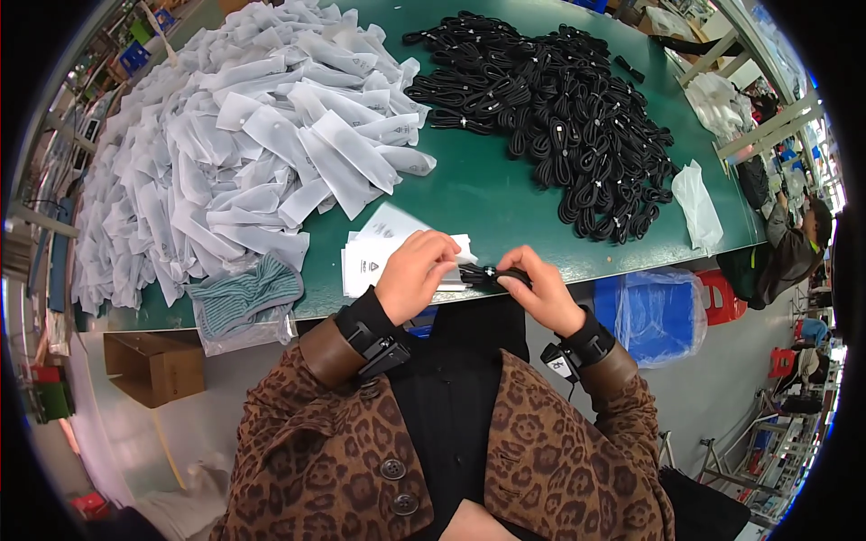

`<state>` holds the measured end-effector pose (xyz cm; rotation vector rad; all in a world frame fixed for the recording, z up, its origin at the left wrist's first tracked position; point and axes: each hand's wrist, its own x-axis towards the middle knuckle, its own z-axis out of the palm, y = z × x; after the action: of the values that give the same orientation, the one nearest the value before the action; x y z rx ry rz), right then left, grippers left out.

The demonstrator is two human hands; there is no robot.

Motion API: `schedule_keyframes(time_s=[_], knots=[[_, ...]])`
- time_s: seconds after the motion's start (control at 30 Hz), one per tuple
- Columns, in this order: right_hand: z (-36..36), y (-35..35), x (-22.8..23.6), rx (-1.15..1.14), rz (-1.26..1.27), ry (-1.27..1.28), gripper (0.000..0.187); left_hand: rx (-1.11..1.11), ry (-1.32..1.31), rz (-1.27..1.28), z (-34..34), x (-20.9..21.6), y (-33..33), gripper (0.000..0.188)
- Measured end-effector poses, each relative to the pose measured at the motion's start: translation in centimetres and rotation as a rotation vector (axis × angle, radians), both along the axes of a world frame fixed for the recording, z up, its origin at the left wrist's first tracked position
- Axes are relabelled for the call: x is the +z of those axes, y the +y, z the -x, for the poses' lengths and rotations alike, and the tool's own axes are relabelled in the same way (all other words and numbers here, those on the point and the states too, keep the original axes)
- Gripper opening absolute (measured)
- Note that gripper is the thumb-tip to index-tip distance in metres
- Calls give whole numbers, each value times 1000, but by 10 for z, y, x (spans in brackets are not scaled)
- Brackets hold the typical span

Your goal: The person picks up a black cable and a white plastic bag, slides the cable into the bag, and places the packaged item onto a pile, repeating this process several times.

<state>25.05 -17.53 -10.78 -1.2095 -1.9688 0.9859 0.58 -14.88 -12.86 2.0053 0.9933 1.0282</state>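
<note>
At the table's near edge, my right hand point(543, 290) is closed round a coiled black cable point(478, 274) with a small light tie at its middle. The cable points left, its far end reaching toward my left hand. My left hand point(415, 278) lies over a small stack of flat white bags point(363, 263), with thumb and fingers pinched on the top white bag at its right end. The cable's left tip meets the bag's edge near these fingers; whether it is inside the bag is hidden.
A large heap of filled whitish bags point(262, 135) covers the left of the green table point(478, 189). Bundled black cables point(577, 117) lie piled at the far right. A teal striped cloth point(245, 298) is at the near left, a crumpled plastic bag point(696, 207) at the right, a blue bin point(649, 316) below.
</note>
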Motion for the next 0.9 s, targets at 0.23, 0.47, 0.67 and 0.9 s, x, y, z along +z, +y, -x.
schedule_keyframes(time_s=[0.23,0.47,0.67,0.9], knots=[[15,9,2,-37,71,194,24,-3,47,-127,-2,20,4,11],[14,27,17,124,-449,164,29,43,16,-41,9,39,16,12],[21,27,35,8,-267,43,32,-9,-127,89,9,43,18,8],[33,31,35,-3,-297,314,32,-86,-384,291,18,57,30,9]])
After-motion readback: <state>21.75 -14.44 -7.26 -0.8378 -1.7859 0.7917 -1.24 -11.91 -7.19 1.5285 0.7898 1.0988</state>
